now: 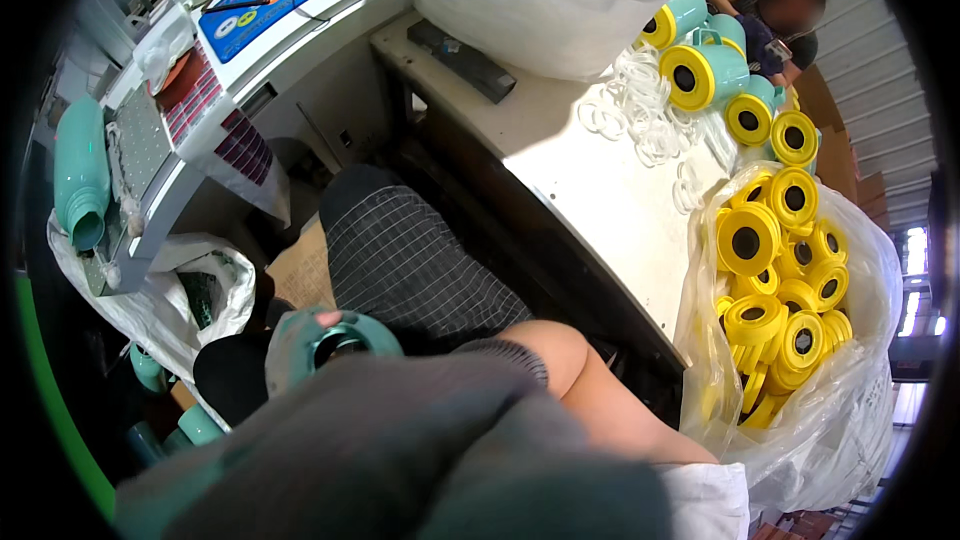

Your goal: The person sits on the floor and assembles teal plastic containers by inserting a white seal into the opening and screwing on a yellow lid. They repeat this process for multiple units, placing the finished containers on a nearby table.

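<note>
Just left of the lower middle, a fingertip of my left hand shows on the rim of a hollow teal plastic piece with a round dark opening. The rest of that hand is hidden behind the piece and a blurred grey sleeve. The teal piece is by my lap, next to dark checked fabric over a leg. My right hand does not show. A stretch of bare skin runs toward the lower right; I cannot tell which part of me it is.
On the right, a clear bag holds several yellow lids. Teal cups with yellow lids, white rings and a white sack occupy the table. At left, a teal bottle lies on a machine. A co-worker sits beyond.
</note>
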The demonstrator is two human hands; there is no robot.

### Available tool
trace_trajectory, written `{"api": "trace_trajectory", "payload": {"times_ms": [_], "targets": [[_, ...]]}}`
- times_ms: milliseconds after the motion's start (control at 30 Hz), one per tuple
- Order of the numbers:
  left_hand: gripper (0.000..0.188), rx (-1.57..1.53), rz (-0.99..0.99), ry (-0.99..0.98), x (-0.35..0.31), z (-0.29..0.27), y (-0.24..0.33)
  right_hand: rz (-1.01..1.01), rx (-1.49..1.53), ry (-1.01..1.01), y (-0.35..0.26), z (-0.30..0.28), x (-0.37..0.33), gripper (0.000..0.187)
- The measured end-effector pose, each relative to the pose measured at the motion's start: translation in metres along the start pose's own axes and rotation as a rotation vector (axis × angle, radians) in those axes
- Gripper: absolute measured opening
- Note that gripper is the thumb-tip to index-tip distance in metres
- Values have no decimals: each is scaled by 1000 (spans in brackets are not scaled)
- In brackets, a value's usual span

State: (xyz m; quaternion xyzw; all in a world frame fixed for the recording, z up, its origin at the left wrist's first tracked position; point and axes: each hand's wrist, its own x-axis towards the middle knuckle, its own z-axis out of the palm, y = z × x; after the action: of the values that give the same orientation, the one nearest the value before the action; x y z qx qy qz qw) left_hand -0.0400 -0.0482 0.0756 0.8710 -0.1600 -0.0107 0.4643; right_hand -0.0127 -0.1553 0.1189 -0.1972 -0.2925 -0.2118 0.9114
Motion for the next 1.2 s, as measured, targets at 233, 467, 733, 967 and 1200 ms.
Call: {"api": "trace_trajectory", "payload": {"times_ms": [233, 467, 733, 967, 1200], "targets": [[70, -12, -120, 0, 4, 10, 3, 315, 159, -590, -44, -40, 16, 45], [77, 243, 3, 8, 0, 12, 3, 367, -1642, -68, -130, -277, 120, 27], [68, 244, 120, 13, 15, 22, 8, 523, -2751, -193, -192, -404, 160, 16], [92, 283, 12, 107, 7, 22, 7, 353, -2222, -2, -167, -330, 138, 24], [89, 324, 311, 174, 0, 22, -8, 481, -1201, -990, -67, -135, 49, 21]]}}
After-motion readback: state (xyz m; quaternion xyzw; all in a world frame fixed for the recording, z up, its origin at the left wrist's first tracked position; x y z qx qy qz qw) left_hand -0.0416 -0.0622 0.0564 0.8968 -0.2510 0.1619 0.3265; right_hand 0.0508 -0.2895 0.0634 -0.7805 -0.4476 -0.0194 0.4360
